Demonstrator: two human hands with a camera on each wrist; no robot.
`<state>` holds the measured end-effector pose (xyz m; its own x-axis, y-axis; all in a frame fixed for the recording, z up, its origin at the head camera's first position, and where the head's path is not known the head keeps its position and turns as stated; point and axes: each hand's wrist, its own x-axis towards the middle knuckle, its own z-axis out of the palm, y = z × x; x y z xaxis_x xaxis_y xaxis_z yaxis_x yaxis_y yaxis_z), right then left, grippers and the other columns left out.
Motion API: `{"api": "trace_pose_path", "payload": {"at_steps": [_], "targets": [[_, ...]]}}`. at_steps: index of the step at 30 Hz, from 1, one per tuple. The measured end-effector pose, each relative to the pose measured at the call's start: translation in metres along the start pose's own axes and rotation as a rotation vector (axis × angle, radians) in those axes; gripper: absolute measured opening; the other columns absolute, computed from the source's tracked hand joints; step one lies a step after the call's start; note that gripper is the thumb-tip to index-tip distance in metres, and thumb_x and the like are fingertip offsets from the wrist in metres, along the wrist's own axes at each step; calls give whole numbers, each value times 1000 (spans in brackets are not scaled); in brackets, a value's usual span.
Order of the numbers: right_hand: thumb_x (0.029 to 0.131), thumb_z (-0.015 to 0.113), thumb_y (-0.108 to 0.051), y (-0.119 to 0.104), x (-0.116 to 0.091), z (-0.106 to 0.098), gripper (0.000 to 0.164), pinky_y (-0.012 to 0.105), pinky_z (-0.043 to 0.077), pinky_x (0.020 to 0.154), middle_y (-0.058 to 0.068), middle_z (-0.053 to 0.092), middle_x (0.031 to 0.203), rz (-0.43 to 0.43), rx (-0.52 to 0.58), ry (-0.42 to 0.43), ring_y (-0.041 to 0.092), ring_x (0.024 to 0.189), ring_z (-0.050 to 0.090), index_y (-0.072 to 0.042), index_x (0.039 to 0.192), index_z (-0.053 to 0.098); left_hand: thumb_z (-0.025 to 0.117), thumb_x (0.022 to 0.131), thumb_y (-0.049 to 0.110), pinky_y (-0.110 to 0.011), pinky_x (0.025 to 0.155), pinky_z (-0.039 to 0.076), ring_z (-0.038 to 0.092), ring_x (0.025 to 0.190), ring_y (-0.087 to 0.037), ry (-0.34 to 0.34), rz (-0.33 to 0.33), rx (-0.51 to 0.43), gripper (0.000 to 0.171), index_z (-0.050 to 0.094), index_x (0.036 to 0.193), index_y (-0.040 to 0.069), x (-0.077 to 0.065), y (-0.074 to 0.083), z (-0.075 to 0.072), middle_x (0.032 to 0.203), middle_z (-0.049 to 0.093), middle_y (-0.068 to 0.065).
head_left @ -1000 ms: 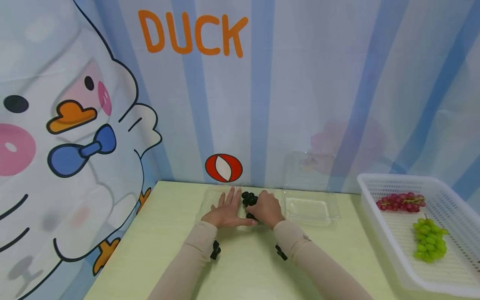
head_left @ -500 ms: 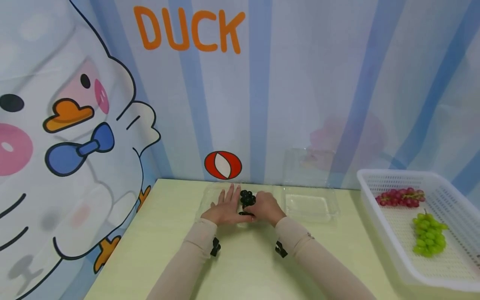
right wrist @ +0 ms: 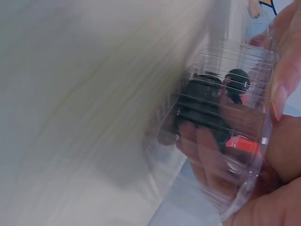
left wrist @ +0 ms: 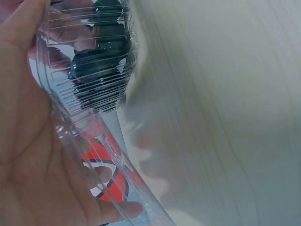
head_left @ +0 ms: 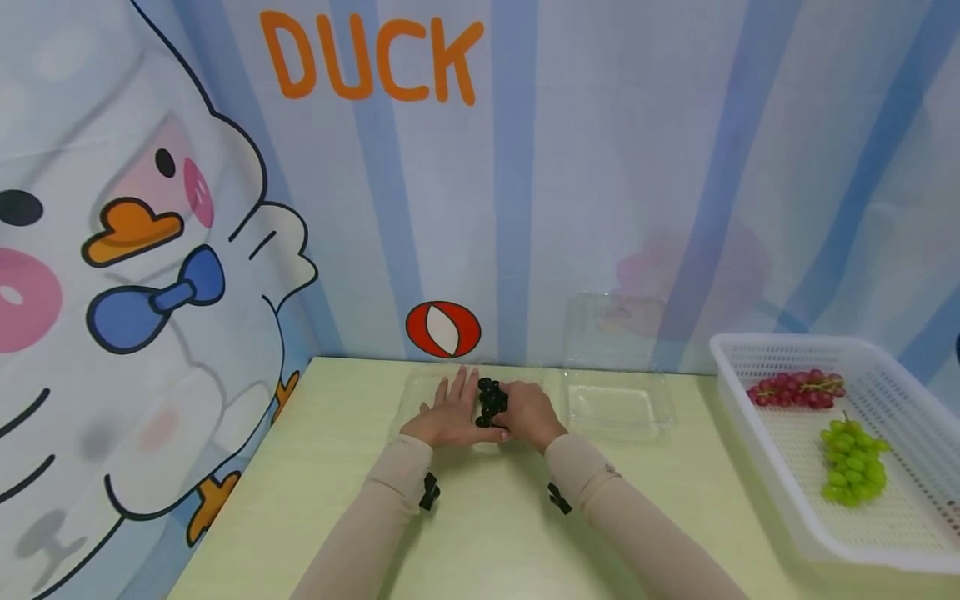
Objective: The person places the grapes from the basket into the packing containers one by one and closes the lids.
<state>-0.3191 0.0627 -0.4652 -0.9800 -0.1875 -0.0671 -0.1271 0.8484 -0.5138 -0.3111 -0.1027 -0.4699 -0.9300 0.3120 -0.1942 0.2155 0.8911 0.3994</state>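
Observation:
A bunch of black grapes (head_left: 491,403) lies in a clear plastic clamshell box (right wrist: 211,52) at the back of the table. My right hand (head_left: 531,413) reaches into the box from the right, its fingers curled against the grapes. Through the ribbed wall, the right wrist view shows those fingers (right wrist: 207,146) touching the bunch. Spread over the left part of the box, my left hand (head_left: 447,418) has straight fingers, with its thumb along the near edge. The left wrist view shows its palm (left wrist: 33,141) against the clear plastic. The right hand hides part of the grapes.
Just right of the hands stands another clear box (head_left: 615,407), lid raised against the striped backdrop (head_left: 600,167). A white perforated basket (head_left: 757,467) at the right holds red grapes (head_left: 797,389) and green grapes (head_left: 855,462). The backdrop borders the table's rear edge.
The right hand's fingers have shifted on the black grapes, and more of the bunch now shows beside them. The left hand has stayed on the box. The head view has tilted slightly.

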Motion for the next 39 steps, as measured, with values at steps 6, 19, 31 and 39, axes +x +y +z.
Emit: {"api": "trace_pose_path", "payload": {"at_steps": [6, 19, 31, 39], "targets": [[86, 84, -27, 3, -3, 2, 66, 40, 58, 89, 17, 67, 131, -25, -15, 3, 33, 111, 68, -5, 143, 59, 61, 78, 83, -80, 109, 17, -1, 155, -45, -1, 7, -1, 126, -1, 165, 19, 0, -2, 2, 172, -6, -7], [82, 86, -32, 10, 2, 3, 66, 43, 57, 91, 15, 66, 134, -130, -42, 63, 33, 111, 68, -6, 139, 63, 61, 80, 81, -80, 109, 16, -3, 155, -45, 3, 18, 2, 125, -4, 165, 18, 1, -3, -1, 172, -8, -7], [83, 85, -39, 19, 8, 10, 67, 43, 54, 97, 15, 69, 128, -203, -112, 88, 32, 114, 67, -7, 137, 65, 59, 80, 83, -78, 112, 16, -2, 156, -43, 27, 39, 34, 124, 0, 165, 15, 0, -6, 1, 172, -5, -7], [84, 84, -39, 23, 7, 7, 66, 43, 53, 99, 14, 68, 132, -196, -126, 75, 32, 117, 66, -7, 138, 64, 58, 81, 83, -77, 113, 14, -4, 156, -41, 23, 56, 45, 123, -2, 165, 16, 0, -1, 1, 172, -7, -4]]}}
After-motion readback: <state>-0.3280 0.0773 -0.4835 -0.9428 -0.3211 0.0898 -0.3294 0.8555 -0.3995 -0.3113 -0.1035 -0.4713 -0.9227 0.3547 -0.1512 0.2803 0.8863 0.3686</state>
